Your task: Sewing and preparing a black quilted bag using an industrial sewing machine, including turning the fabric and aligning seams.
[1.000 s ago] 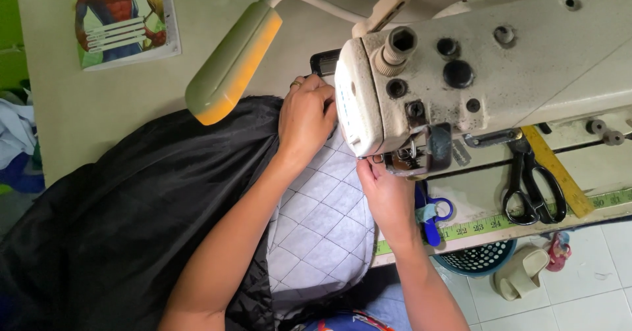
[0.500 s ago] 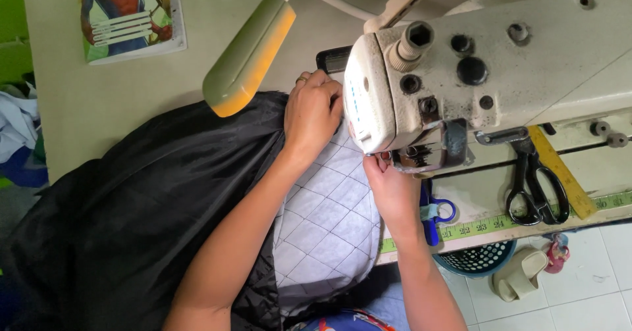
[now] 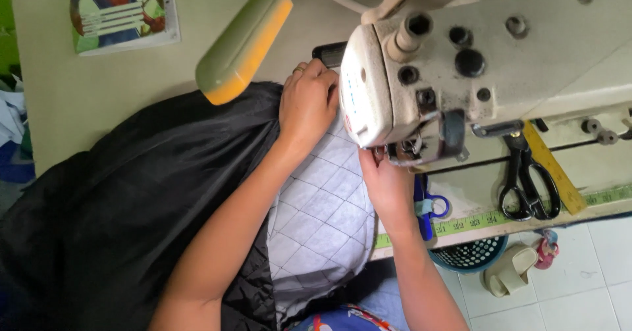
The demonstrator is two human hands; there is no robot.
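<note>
- Since the earlier frames the view has slid leftward, so the sewing machine (image 3: 474,61) sits further right and lower in the picture, while both hands keep their places on the cloth.
- Left hand (image 3: 308,104) lies palm down on the quilted fabric (image 3: 326,206), fingers spread flat and lightly curled at the tips, pressing it against the table (image 3: 99,87) just beside the machine's head; it grips nothing.
- Right hand (image 3: 387,181) rests on the near edge of the same fabric, directly below the needle area; its fingertips are hidden under the machine head, so whether they pinch the cloth cannot be told.
- Quilted fabric, pale with a diamond stitch pattern, runs from the needle down over the table edge toward the person's lap, and joins a large black fabric (image 3: 125,212) spread to the left.
- An arm lamp (image 3: 245,40), green with an orange underside, hangs above the black fabric.
- Black scissors (image 3: 526,179) and a yellow ruler (image 3: 553,166) lie on the table right of the machine, blue-handled snips (image 3: 431,206) just beside the right hand.
- A teal basket (image 3: 471,255) stands on the tiled floor below.
</note>
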